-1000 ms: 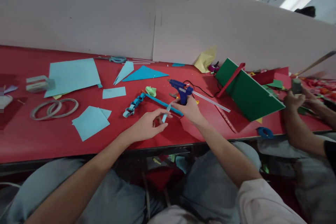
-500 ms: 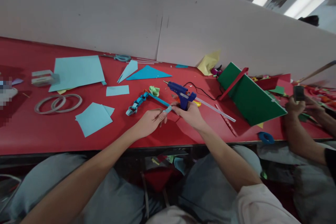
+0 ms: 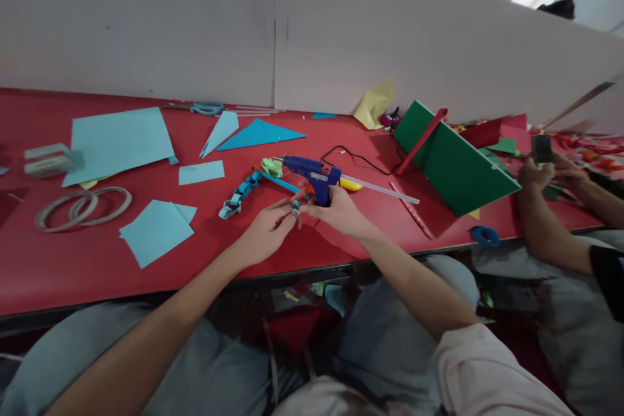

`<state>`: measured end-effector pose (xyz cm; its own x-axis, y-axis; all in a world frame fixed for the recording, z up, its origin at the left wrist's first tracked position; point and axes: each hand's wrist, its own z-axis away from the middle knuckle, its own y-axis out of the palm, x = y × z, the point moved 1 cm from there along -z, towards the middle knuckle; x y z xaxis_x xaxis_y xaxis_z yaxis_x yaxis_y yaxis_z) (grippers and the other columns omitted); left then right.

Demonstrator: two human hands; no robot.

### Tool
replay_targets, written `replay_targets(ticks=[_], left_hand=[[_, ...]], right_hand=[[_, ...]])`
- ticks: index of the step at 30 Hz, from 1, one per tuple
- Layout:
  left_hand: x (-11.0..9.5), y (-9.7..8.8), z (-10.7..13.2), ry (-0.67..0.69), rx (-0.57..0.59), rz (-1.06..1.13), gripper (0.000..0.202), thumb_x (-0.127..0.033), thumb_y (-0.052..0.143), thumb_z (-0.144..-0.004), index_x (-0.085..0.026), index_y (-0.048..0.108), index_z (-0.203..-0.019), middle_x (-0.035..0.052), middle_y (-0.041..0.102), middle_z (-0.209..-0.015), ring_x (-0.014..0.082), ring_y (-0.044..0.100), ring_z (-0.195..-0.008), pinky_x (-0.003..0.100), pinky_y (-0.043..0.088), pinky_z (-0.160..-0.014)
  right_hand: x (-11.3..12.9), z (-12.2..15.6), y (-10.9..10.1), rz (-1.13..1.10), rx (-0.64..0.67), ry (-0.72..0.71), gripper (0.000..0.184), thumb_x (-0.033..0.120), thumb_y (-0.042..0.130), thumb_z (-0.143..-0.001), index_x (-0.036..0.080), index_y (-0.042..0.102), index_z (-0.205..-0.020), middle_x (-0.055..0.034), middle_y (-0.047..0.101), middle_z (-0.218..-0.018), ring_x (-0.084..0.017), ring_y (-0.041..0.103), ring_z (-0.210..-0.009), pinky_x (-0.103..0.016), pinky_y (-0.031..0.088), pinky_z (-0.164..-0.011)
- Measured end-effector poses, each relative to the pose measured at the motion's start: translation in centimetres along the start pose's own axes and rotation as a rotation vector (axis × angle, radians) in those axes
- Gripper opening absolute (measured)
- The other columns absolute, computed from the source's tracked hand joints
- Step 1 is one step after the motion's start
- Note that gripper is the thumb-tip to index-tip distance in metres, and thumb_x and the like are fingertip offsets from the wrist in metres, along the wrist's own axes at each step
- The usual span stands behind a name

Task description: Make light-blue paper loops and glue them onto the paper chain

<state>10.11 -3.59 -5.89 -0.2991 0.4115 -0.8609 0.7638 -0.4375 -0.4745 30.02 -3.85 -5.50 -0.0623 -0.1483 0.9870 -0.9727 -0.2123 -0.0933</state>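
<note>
Between my two hands a narrow light-blue paper strip [image 3: 296, 205] is bent into a small curl. My left hand [image 3: 267, 229] pinches it from the left, fingertips together. My right hand [image 3: 338, 211] pinches it from the right, its fingertips meeting the left ones. Right behind the right hand is a blue glue gun [image 3: 312, 171] with a clear glue stick [image 3: 385, 190] out of its back; I cannot tell whether the hand touches it. A blue paper chain [image 3: 240, 195] lies beyond the left hand, near a darker blue strip [image 3: 280, 182] and crumpled green paper [image 3: 272, 167].
Light-blue sheets [image 3: 119, 143], tape rings [image 3: 65, 211] and scissors [image 3: 207, 108] lie to the left on the red table [image 3: 97, 286]. A green board [image 3: 453, 159] leans at right. Beyond it, another person's hands [image 3: 536, 175] hold a dark phone-like object. A partition [image 3: 170, 26] stands behind.
The strip, straighter between my fingers before, is now curled small. My hands have come closer together. The whole view has shifted, so the table things appear further left.
</note>
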Motion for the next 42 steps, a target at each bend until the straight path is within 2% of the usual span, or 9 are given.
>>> replay_targets(ticks=[3, 6, 11, 15, 20, 26, 30, 34, 42], left_hand=[[0.3, 0.1, -0.1, -0.041, -0.064, -0.025, 0.032, -0.038, 0.05, -0.1, -0.018, 0.067, -0.08, 0.002, 0.063, -0.074, 0.0156, 0.056, -0.066, 0.028, 0.042, -0.063], [0.4, 0.0, -0.2, -0.042, -0.162, 0.027, 0.031, -0.042, 0.057, -0.097, -0.018, 0.071, -0.082, 0.0102, 0.073, -0.103, 0.02, 0.069, -0.089, 0.027, 0.051, -0.069], [0.0, -0.2, 0.0, -0.082, -0.093, 0.271, 0.049, -0.06, 0.056, -0.1, -0.016, 0.075, -0.09, 0.0101, 0.076, -0.103, 0.0174, 0.071, -0.08, 0.029, 0.06, -0.074], [0.3, -0.1, 0.0, -0.11, -0.115, 0.413, 0.053, -0.067, 0.058, -0.099, -0.016, 0.074, -0.102, 0.0092, 0.078, -0.097, 0.0188, 0.073, -0.079, 0.029, 0.062, -0.072], [0.8, 0.2, -0.1, -0.147, -0.182, 0.476, 0.04, -0.047, 0.071, -0.094, -0.019, 0.063, -0.12, 0.0088, 0.077, -0.111, 0.0178, 0.078, -0.075, 0.027, 0.061, -0.066], [0.3, 0.2, 0.1, -0.279, -0.044, 0.533, 0.044, -0.046, 0.074, -0.093, -0.013, 0.07, -0.121, 0.0133, 0.08, -0.107, 0.0196, 0.079, -0.076, 0.027, 0.059, -0.063], [0.3, 0.5, 0.4, -0.415, 0.033, 0.729, 0.049, -0.055, 0.083, -0.087, -0.012, 0.073, -0.108, 0.0159, 0.081, -0.106, 0.018, 0.077, -0.07, 0.028, 0.06, -0.063], [0.7, 0.8, 0.6, -0.459, 0.071, 0.87, 0.049, -0.054, 0.09, -0.081, -0.012, 0.072, -0.099, 0.0166, 0.081, -0.106, 0.0176, 0.078, -0.074, 0.027, 0.063, -0.068], [1.1, 1.3, 0.7, -0.526, -0.086, 1.036, 0.032, -0.033, 0.087, -0.089, -0.015, 0.061, -0.098, 0.0101, 0.08, -0.094, 0.0215, 0.082, -0.083, 0.032, 0.066, -0.078]], right_hand=[[0.2, 0.0, -0.1, 0.015, -0.011, -0.005, 0.049, 0.043, 0.09, -0.076, 0.021, 0.067, -0.113, -0.0055, 0.078, -0.106, -0.012, 0.057, -0.069, -0.033, 0.056, -0.072], [0.2, 0.1, -0.2, -0.017, -0.028, -0.008, 0.052, 0.046, 0.091, -0.076, 0.021, 0.066, -0.114, -0.0076, 0.079, -0.11, -0.014, 0.064, -0.076, -0.034, 0.059, -0.078], [0.1, 0.2, -0.5, -0.107, -0.08, 0.018, 0.058, 0.051, 0.091, -0.076, 0.022, 0.064, -0.119, -0.0082, 0.08, -0.112, -0.022, 0.076, -0.1, -0.038, 0.061, -0.093], [-0.1, 0.1, -0.7, -0.064, -0.12, 0.026, 0.059, 0.054, 0.091, -0.075, 0.022, 0.066, -0.118, -0.0084, 0.081, -0.109, -0.019, 0.073, -0.086, -0.032, 0.059, -0.077], [-0.1, 0.0, -0.6, -0.027, -0.181, -0.009, 0.052, 0.051, 0.09, -0.075, 0.019, 0.067, -0.109, -0.0047, 0.076, -0.095, -0.009, 0.053, -0.061, -0.028, 0.049, -0.06], [-0.3, -0.2, -0.5, 0.047, -0.252, -0.025, 0.041, 0.043, 0.087, -0.075, 0.02, 0.068, -0.103, -0.0024, 0.074, -0.088, -0.014, 0.062, -0.069, -0.032, 0.054, -0.069], [-0.2, 0.1, -0.1, 0.113, -0.209, -0.071, 0.032, 0.039, 0.084, -0.078, 0.021, 0.07, -0.101, -0.0041, 0.077, -0.089, -0.021, 0.073, -0.084, -0.041, 0.06, -0.09], [-0.1, 0.4, 0.2, 0.127, -0.167, -0.083, 0.027, 0.04, 0.082, -0.081, 0.022, 0.072, -0.097, -0.006, 0.079, -0.093, -0.023, 0.074, -0.088, -0.044, 0.06, -0.093], [0.0, 0.6, -0.7, 0.107, -0.144, -0.048, 0.047, 0.064, 0.073, -0.089, 0.02, 0.071, -0.107, -0.0041, 0.074, -0.089, -0.011, 0.05, -0.059, -0.03, 0.047, -0.06]])
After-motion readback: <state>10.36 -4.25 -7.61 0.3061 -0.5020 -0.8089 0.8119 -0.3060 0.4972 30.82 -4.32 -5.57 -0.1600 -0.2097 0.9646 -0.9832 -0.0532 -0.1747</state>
